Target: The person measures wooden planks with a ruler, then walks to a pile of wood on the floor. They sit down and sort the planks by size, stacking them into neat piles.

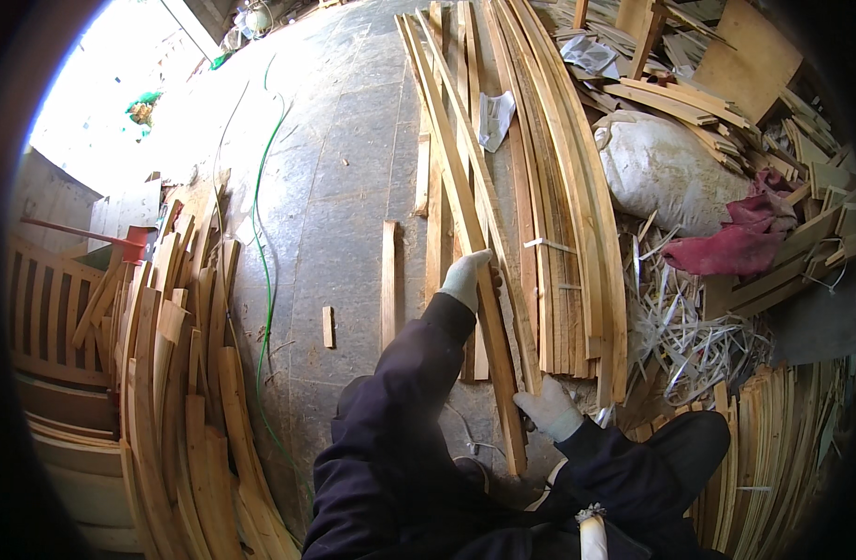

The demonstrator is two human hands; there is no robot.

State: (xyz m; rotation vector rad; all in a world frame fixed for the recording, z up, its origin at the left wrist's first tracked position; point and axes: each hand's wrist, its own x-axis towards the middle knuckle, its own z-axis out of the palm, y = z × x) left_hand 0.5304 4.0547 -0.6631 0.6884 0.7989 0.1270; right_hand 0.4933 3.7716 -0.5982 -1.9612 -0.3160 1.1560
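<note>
My left hand [467, 280], in a pale glove, is closed around a long wooden strip [491, 327] about midway along it. The strip slants from far left to near right, its near end low by my feet. Beside it, to the right, runs a second thin strip [504, 271], whose near end meets my right hand [551, 411]. That hand, also gloved, is closed with its thumb toward the first strip; what sits in its fingers is partly hidden. More long strips [563, 280] lie bundled with white ties just to the right.
Upright wooden pieces [180, 373] crowd the left beside a slatted wooden panel [50, 299]. A green hose [260, 215] crosses the floor. At right are a white sack [666, 168], red cloth [736, 229], tangled white straps [684, 345] and scrap wood [689, 103]. Short offcuts [329, 327] lie about.
</note>
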